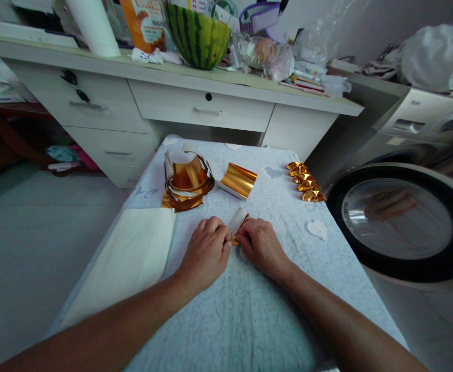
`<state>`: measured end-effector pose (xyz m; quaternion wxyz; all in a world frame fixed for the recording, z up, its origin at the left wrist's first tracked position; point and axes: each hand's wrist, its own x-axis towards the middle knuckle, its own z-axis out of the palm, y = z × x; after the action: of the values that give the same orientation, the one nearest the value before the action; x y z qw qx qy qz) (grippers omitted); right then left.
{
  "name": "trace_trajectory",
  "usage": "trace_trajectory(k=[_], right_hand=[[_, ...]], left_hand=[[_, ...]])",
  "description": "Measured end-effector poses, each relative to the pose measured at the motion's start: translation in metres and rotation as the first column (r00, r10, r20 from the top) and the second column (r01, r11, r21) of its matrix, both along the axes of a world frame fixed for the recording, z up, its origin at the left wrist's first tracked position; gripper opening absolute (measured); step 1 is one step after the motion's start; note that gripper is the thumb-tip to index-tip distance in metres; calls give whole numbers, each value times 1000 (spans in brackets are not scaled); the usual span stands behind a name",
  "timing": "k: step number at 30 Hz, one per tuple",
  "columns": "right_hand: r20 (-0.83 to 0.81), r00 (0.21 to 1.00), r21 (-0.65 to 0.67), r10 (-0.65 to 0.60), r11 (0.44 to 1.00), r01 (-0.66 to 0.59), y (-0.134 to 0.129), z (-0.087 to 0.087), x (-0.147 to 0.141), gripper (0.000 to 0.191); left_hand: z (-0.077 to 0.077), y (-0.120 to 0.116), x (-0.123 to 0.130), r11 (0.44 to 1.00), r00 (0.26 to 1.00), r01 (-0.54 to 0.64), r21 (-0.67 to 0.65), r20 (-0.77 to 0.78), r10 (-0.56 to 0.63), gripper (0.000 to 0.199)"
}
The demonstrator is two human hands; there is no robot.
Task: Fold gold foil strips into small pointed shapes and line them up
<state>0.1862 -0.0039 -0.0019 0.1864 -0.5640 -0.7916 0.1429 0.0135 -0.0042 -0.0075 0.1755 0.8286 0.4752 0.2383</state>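
Between my two hands is a small piece of gold foil paper [238,221], its white back curled upward and a gold edge showing near my right fingers. My left hand [209,248] is closed, pinching the paper's left end. My right hand [263,245] is closed on its right end, fingertips bent down at the cloth. Just beyond them lies a curled sheet of gold paper [239,180], shiny side up. To its left sits a stack of curled gold paper [189,178]. A row of several folded gold paper pieces [306,182] lies near the table's right edge.
A light blue patterned cloth [272,310] covers the table. White paper [129,258] lies along its left side. Behind stands a white drawer desk [206,106] with half a watermelon [199,36] on top. An open washing machine door [399,219] is close on the right.
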Motion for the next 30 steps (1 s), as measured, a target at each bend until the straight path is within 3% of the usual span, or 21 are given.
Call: trace_trajectory(k=[30], right_hand=[[11, 1000, -4, -5, 1000, 5, 0, -1, 1, 16]], left_hand=[[-3, 1, 1, 999, 1000, -19, -31, 13, 20, 12]])
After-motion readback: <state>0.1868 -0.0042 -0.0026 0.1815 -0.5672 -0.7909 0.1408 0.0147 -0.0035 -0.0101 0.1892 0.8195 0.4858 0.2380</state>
